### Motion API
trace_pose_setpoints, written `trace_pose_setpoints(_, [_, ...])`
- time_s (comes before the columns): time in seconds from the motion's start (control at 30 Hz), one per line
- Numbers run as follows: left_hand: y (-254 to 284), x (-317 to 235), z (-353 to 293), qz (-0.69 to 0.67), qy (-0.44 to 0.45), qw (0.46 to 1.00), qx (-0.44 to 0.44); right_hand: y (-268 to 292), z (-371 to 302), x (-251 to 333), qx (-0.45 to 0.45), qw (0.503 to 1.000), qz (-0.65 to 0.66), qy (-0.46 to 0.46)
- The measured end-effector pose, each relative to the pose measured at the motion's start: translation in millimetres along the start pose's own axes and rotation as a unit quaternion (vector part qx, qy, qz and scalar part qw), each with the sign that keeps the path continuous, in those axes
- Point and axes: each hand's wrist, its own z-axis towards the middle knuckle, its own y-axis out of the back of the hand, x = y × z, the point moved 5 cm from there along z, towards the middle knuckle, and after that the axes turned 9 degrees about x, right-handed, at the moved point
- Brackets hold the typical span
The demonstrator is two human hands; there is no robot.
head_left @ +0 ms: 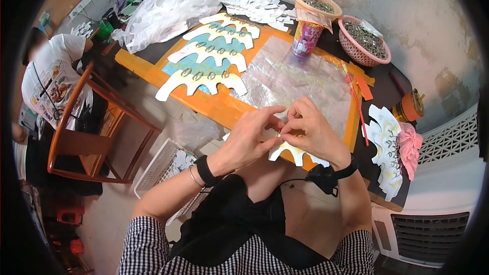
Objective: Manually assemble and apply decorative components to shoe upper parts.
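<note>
Near the front edge of the table, my left hand (251, 131) and my right hand (308, 130) meet with fingers pinched together. Something small and shiny shows between the fingertips, too small to make out. Under them lies a white scalloped piece (290, 154) with yellow smears, partly covered by the hands. To the left, several similar scalloped pieces (178, 82) carry dark metal oval rings (198, 76) and lie in rows on a teal sheet (189, 65).
A clear plastic sheet (300, 79) is taped to the table. Behind stand an orange basin (333, 7) of metal parts on a purple can (305, 40) and a pink basket (351, 53). A red stick (358, 104) and stacked pieces (379, 147) lie right. A person (51, 76) sits left.
</note>
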Motion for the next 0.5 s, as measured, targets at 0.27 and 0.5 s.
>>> trace_pose_setpoints(0.27, [3.4, -9.5, -1.9, 0.107, -0.038, 0.993, -0.02, 7.3, 0.8, 17.1, -0.054, 0.992, -0.081, 0.075])
trace_pose_setpoints(0.5, [0.8, -3.5, -0.5, 0.134, -0.078, 0.988, -0.006, 4.1, -1.5, 16.7, -0.038, 0.987, -0.102, 0.121])
